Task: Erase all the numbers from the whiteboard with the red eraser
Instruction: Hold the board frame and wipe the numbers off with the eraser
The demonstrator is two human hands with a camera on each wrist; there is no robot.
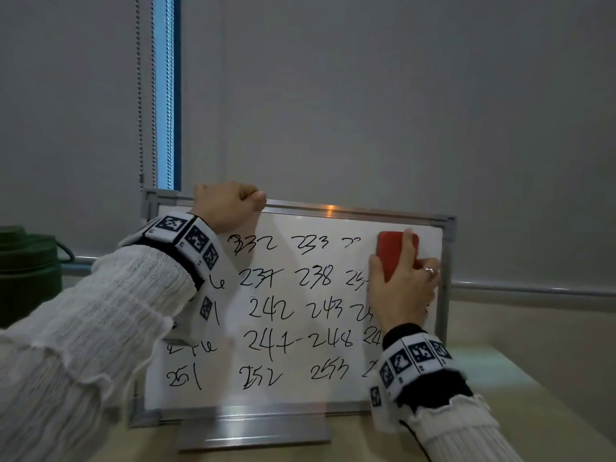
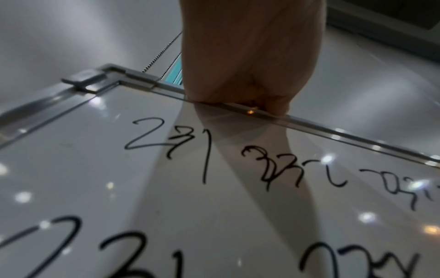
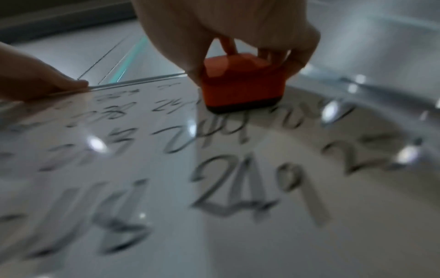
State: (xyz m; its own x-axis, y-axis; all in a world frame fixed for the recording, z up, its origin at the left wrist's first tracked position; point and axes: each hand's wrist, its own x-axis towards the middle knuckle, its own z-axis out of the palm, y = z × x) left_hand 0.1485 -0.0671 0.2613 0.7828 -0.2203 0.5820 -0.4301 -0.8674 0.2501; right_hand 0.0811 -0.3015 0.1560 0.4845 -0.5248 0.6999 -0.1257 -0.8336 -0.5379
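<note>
The red eraser (image 1: 395, 253) lies flat against the whiteboard (image 1: 300, 295) near its top right corner, just inside the frame, with the right hand (image 1: 405, 288) clamped around it. Handwritten numbers (image 1: 286, 311) fill the surface leftward and below. The left hand (image 1: 228, 205) curls over the top edge.

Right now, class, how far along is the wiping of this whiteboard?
Barely begun. Done: the top-right patch is wiped beside the half-erased number. In hand: the right hand presses the red eraser there; the left hand steadies the whiteboard by its top frame. Left: nearly every other number.
</note>
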